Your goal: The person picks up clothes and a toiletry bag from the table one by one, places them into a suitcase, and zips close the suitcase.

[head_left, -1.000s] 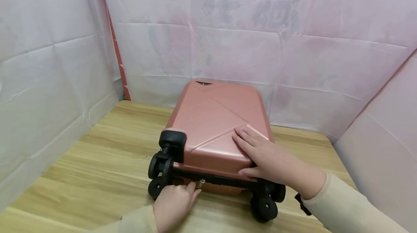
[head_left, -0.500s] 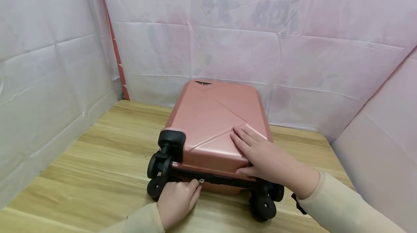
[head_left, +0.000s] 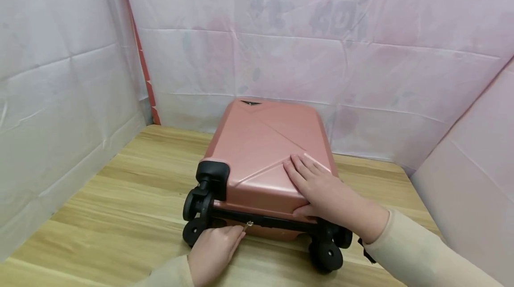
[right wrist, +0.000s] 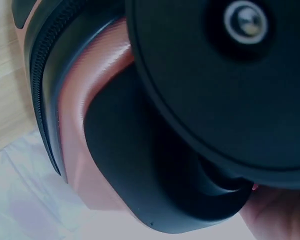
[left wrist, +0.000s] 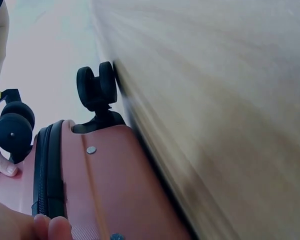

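Note:
A rose-pink hard-shell suitcase lies flat on the wooden table, its wheeled end facing me. Along that end runs a black zipper, also plain in the left wrist view as a black zipper band. My left hand pinches the metal zipper pull between thumb and finger, just right of the left wheels. My right hand rests flat on the lid near its front right corner, fingers spread and thumb over the edge. In the right wrist view a black wheel hides most of that hand.
Black double wheels stick out at the front left and more wheels at the front right. The wooden table extends on both sides. White and pinkish sheets hang behind and at the sides.
The left hand draws slightly down and back toward me with the zipper pull, which now shows angled out from its fingers. The right hand stays on the lid, barely shifted.

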